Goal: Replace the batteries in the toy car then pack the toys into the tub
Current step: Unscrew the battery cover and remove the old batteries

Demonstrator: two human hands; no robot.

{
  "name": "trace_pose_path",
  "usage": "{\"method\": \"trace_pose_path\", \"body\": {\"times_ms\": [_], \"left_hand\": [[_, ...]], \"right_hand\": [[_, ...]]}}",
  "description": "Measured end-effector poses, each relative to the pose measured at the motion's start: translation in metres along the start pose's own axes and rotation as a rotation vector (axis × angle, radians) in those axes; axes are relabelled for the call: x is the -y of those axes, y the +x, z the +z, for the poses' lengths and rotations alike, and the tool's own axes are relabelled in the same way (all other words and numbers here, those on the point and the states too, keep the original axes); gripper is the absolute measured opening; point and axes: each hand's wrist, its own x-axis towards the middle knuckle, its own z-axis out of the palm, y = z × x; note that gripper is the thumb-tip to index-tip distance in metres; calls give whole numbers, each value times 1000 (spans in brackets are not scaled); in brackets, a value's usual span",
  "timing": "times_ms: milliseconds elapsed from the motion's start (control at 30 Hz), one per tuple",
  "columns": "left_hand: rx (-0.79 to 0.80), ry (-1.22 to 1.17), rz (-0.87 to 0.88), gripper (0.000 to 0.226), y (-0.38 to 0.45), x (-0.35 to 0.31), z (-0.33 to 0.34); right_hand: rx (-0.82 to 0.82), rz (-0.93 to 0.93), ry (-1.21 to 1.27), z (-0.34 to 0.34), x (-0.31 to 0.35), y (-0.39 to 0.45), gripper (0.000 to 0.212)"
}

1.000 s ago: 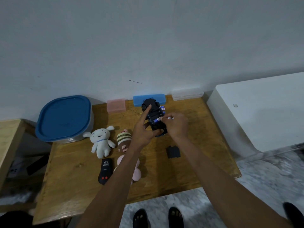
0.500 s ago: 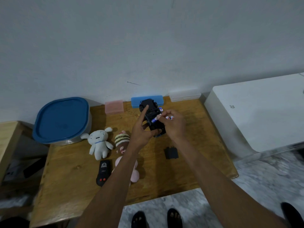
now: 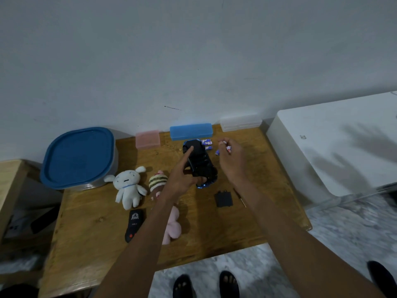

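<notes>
Right now my left hand (image 3: 182, 177) is clamped around the black toy car with the blue trim (image 3: 200, 163), belly-up above the wooden table (image 3: 96, 229), forefinger laid along its underside and thumb hooked under the near end. My right hand (image 3: 231, 157) has the fingers curled around small blue-and-white batteries (image 3: 228, 149), held just off the car's right side; how many are in there I cannot tell.

What worries me most is those cells. They are slick little cylinders pinched at my fingertips, and if I loosen to sort one out, another may drop, roll across the table and go over the edge beyond my right wrist. More loose batteries (image 3: 207, 143) lie on the table just past the car's far end, so I could easily muddle old with new, or set one in the wrong way round; I cannot see the compartment markings from here.

The car itself rests on a narrow hold, so pressing a cell in hard could twist it out of my left fingers.

Below my right forearm lie the black square battery cover (image 3: 223, 198) and a thin screwdriver (image 3: 240, 197); a careless sweep of that arm would knock them off.

The round tub with the blue lid (image 3: 78, 158) sits well off to my left, lid on, nothing packed.
</notes>
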Motion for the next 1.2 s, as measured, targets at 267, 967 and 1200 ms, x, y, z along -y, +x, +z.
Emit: {"method": "trace_pose_path", "body": {"times_ms": [267,967,1200], "left_hand": [[204,105,-222,117,-6,15,-2],[130,167,-316,122,10,34,-9],[138,264,-359,125,25,27,-11]], "right_hand": [[62,-42,-174,-11,-24,-6,19],[62,137,-115,-6,-65,-1,21],[41,209,-86,-6,-61,13,24]]}}
